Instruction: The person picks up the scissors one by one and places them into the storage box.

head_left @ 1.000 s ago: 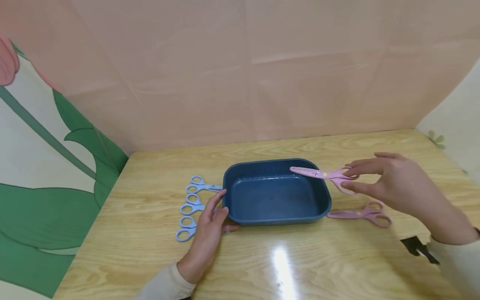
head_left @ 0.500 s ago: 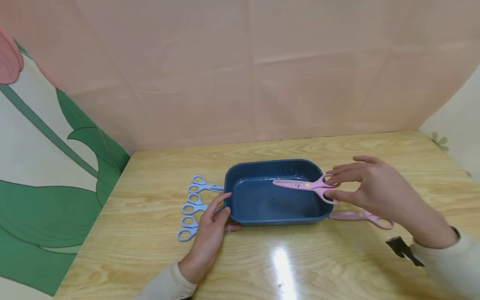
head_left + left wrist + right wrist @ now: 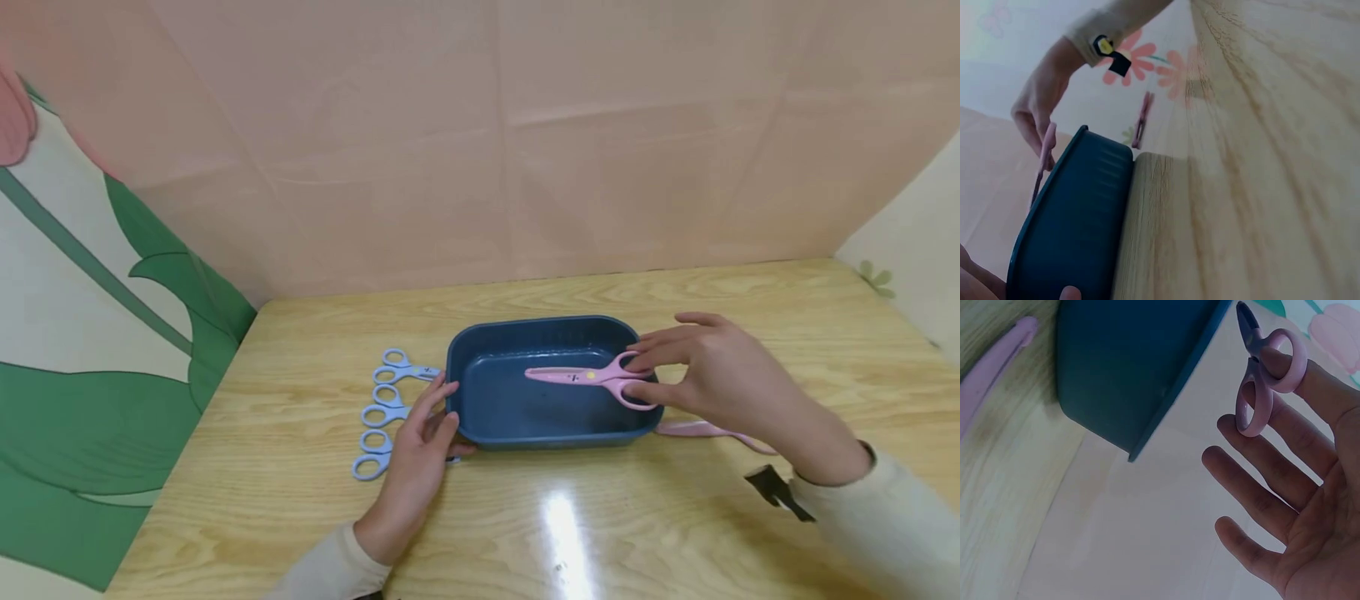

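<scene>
My right hand [image 3: 716, 375] pinches a pair of pink scissors [image 3: 577, 376] by the finger loops, between thumb and fingers. Their closed blades point left over the inside of a dark blue plastic bin [image 3: 555, 438]. In the right wrist view the scissors [image 3: 1255, 412] hang from thumb and fingertips beside the bin's wall, the other fingers spread. My left hand [image 3: 416, 467] grips the bin's left front corner, fingertips at the rim and one digit low along the front wall. The left wrist view shows the held scissors [image 3: 1045, 150] above the rim.
Several blue scissors [image 3: 390, 408] lie to the left of the bin, their blades partly hidden by the hand and bin. A second pair of pink scissors [image 3: 701, 429] lies right of the bin, under my right forearm. A pink sheet [image 3: 495, 167] hangs behind the wooden table [image 3: 300, 500].
My right hand has carried the pink scissors left and slightly down, from the bin's right rim to over its inside. The left hand and the bin stay in place.
</scene>
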